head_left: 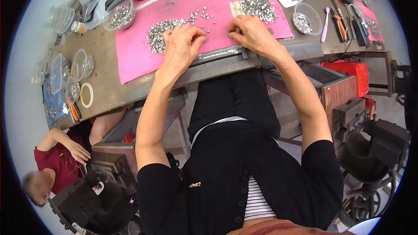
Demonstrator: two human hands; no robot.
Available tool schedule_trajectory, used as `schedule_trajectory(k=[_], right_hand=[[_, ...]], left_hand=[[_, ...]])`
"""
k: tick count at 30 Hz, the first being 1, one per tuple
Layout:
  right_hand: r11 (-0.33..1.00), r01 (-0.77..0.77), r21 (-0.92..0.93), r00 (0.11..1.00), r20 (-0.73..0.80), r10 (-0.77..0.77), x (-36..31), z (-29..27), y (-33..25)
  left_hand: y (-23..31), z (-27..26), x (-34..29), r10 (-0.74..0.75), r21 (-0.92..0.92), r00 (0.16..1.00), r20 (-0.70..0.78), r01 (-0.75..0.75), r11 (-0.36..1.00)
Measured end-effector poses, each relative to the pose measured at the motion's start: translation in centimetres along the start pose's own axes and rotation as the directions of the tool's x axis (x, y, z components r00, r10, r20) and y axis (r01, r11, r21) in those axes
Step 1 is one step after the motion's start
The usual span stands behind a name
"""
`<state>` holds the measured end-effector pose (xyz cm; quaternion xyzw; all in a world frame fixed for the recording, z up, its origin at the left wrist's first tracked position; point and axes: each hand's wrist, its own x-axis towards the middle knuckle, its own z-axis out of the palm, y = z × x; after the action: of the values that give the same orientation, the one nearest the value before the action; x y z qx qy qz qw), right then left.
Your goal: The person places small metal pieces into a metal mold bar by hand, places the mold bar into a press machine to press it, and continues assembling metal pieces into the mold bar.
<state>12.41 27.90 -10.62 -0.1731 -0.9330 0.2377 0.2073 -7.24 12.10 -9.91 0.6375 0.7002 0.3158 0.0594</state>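
Both the left hand (183, 43) and the right hand (251, 34) are poised over the near part of a pink mat (137, 63), facing each other with a gap between them. On the left hand, thumb and forefinger bend toward one another at the tips; on the right hand, the fingers are curled in and the thumb lies close to the forefinger. Whether either pinches a small piece, I cannot tell. A narrow metal bar (223, 54), carrying a row of shiny bits, lies on the near side of both sets of fingertips, its long axis running left to right along the bench edge. Its left end is beside the left wrist, its right end just short of the right wrist. One loose metal piece (208, 31) sits just right of the left fingertips, so the left hand is the nearer to it; more are strewn farther off. The left pile (157, 39) reaches up to the left hand's outer side, while the right pile (259, 6) lies just beyond the right hand.
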Motion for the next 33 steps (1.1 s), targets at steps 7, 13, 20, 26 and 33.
schedule_trajectory(k=[7,13,20,26,33], right_hand=[[0.992,0.127,0.017,0.99,-0.054,-0.126,-0.3,-0.5,-0.6],[0.922,-0.091,0.376,0.985,-0.101,0.138,-3.5,-1.2,-2.8],[0.938,-0.076,0.339,0.981,-0.145,0.131,-5.2,0.0,-3.1],[0.961,-0.048,0.271,0.977,-0.189,0.102,-5.4,0.5,-3.1],[0.987,0.151,-0.05,0.957,-0.242,-0.158,-5.6,0.2,-3.0]], left_hand=[[-0.3,0.0,0.3,-0.038,-0.107,0.992,0.119,0.051,0.993],[-0.9,0.8,0.3,0.095,0.044,0.995,0.02,-0.095,0.994],[-0.8,1.4,-0.2,0.126,0.15,0.99,-0.064,-0.115,0.982],[0.2,0.9,-0.3,0.089,0.035,0.993,-0.073,-0.087,0.996],[3.7,2.1,-2.0,-0.025,-0.306,0.997,-0.074,0.001,0.952]])
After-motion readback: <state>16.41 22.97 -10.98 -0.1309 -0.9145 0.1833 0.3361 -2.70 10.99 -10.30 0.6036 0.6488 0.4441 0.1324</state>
